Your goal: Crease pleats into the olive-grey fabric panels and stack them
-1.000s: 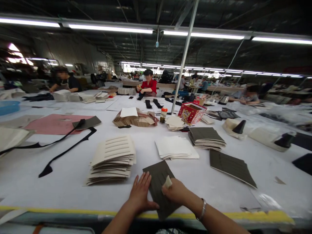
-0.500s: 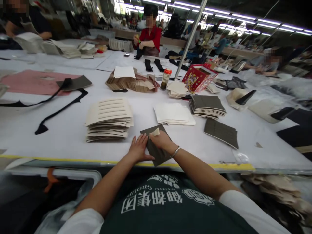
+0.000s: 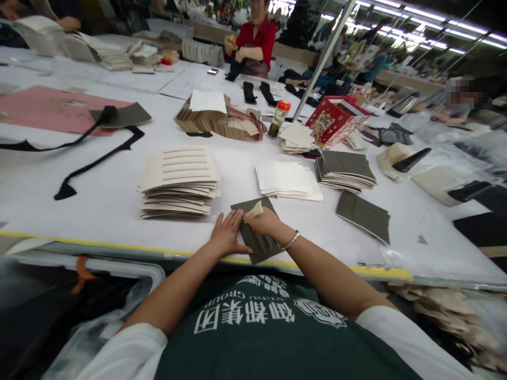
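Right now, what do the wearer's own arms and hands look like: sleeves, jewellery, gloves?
Both hands are bare, without gloves. The right hand has a thin silver bangle at the wrist; the left hand shows no jewellery. Both forearms are uncovered, with short white sleeves ending near the elbows, under a dark green top printed with white characters.

Matt grey card-like panel (ribbed slots), cream cloth pad, white matt tabletop

Dark grey slotted panel flat at table's near edge, small cream pad atop.
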`<state>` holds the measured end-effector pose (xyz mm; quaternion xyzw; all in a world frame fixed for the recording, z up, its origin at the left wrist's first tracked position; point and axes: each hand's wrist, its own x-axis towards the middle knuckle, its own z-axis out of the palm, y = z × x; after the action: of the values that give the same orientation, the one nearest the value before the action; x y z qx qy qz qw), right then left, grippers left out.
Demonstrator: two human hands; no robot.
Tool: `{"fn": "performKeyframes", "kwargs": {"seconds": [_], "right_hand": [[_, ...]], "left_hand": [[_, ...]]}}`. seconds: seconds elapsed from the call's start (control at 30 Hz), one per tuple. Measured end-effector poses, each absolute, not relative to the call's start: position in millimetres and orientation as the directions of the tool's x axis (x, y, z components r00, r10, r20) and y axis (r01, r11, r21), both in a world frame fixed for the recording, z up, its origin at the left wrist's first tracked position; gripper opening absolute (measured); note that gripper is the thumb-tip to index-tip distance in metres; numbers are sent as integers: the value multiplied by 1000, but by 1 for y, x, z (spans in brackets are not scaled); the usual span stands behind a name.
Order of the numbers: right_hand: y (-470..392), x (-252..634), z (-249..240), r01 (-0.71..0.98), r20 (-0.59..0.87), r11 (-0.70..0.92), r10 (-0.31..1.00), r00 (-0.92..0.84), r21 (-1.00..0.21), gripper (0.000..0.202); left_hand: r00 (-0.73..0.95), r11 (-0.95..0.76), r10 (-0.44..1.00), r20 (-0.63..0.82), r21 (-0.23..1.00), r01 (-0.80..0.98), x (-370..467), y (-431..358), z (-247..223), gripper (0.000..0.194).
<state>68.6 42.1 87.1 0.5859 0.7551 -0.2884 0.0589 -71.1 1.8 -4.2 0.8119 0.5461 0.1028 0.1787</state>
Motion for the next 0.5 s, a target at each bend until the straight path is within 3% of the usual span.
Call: {"fn": "performKeyframes", "kwargs": {"seconds": [0.1,0.17,0.27,0.33,0.4,0.5], "right_hand": [[14,90,88,906,-488,175,795,-361,-386,28],[-10,111,87,907,-604,53,729,-321,-418,28],[-22,119,84,889,-707,-168,675,-211,-426,35],[-8,103,82,859,-606,-156,768,-206,-488,39],[11,79,83,854,-441,-31,865,-237,-519,37],[25,60,84,907,-382,109,881,-277,-406,30]], "left_hand": [[374,-328,927,-35,409,851,-72,2,-3,120],[388,-333,921,-48,421,844,-75,4,-1,114],[418,-340,905,-78,458,822,-82,11,1,86],[402,-326,913,-69,469,821,-85,15,1,66],[358,-306,933,-29,457,835,-84,17,-1,60],[310,-291,950,27,425,857,-78,16,-2,57]]}}
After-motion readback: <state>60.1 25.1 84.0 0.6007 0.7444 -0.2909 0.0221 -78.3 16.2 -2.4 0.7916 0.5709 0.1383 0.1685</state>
